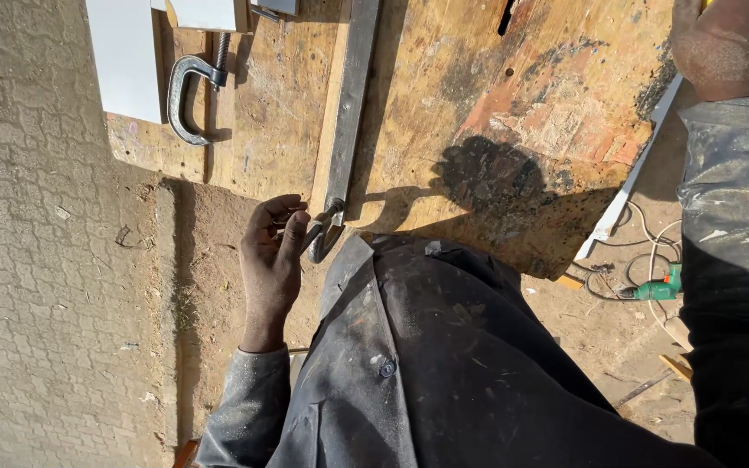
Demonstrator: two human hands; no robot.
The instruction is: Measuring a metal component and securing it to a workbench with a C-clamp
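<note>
at the far left a grey c-clamp pins a white panel to the worn plywood table. my left hand sits at the table's near edge, fingers curled and pinched on the handle of a second clamp at the foot of a long steel bar. my right hand is up at the far right corner, cut off, so i cannot tell its grip. a green power tool lies on the ground below.

A clamp grips the near edge of a wooden workbench, the left hand touching it; a second clamp sits at the bench's far left, a power tool on the ground to the right.
</note>
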